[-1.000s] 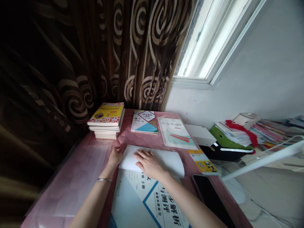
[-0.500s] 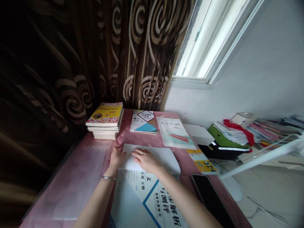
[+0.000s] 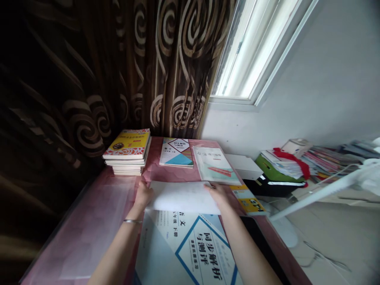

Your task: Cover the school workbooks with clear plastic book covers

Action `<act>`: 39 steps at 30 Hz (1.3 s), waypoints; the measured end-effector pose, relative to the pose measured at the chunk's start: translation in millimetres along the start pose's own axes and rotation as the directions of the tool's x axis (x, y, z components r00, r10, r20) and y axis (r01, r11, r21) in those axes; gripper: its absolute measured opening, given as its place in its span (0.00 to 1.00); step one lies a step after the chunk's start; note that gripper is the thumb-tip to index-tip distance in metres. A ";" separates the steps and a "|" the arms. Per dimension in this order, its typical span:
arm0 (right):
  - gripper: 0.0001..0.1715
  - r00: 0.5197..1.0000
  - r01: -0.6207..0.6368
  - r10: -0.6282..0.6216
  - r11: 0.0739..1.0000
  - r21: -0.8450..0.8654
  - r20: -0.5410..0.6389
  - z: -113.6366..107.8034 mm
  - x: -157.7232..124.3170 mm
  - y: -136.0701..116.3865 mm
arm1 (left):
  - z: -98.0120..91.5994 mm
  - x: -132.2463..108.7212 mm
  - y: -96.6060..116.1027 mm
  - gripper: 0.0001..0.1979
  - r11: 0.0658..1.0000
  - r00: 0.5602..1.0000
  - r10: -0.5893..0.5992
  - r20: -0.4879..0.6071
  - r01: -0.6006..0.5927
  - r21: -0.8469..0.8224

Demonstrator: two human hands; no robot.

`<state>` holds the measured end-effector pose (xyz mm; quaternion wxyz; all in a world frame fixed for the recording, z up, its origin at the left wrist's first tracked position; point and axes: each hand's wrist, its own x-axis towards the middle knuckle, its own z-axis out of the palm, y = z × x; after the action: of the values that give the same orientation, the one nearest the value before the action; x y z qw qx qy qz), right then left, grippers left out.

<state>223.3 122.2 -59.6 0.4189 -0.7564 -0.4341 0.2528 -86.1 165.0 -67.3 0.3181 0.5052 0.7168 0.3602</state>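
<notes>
pink table (image 3: pixel 166 174), book stack (image 3: pixel 127 152) (far left corner), patterned workbook (image 3: pixel 176 152), pale workbook (image 3: pixel 215 168), large blue workbook (image 3: pixel 202 253), yellow booklet (image 3: pixel 249 200)

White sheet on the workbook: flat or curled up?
Flat: white sheet lies across the workbook, left hand and right hand on its ends.

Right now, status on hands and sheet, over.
Left hand on white sheet, left edge. Right hand flat on right edge. Sheet covers workbook top.

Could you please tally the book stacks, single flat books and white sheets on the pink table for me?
Book stacks: 1
Single flat books: 4
White sheets: 1
Total: 6
</notes>
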 end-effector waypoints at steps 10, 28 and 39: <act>0.29 0.996 -0.094 0.082 0.906 0.412 0.047 -19.8 -43.4 32.4 | -25.1 -48.2 -22.3 0.22 1.000 0.998 -0.026 0.059 0.025 0.016; 0.21 0.977 0.170 -0.184 0.977 -0.129 -0.105 -12.5 -83.8 57.6 | -24.1 -88.3 -42.6 0.15 0.981 0.995 -0.100 -0.020 0.102 0.168; 0.20 0.512 0.857 -0.663 0.439 -0.270 0.546 46.8 -150.9 -39.1 | -17.9 -86.6 -55.4 0.18 0.998 1.000 -0.029 0.002 0.029 0.047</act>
<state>96.3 21.2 -47.7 0.1836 -0.4918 -0.8502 0.0409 -103.3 66.1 -96.1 0.3122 0.5025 0.7320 0.3380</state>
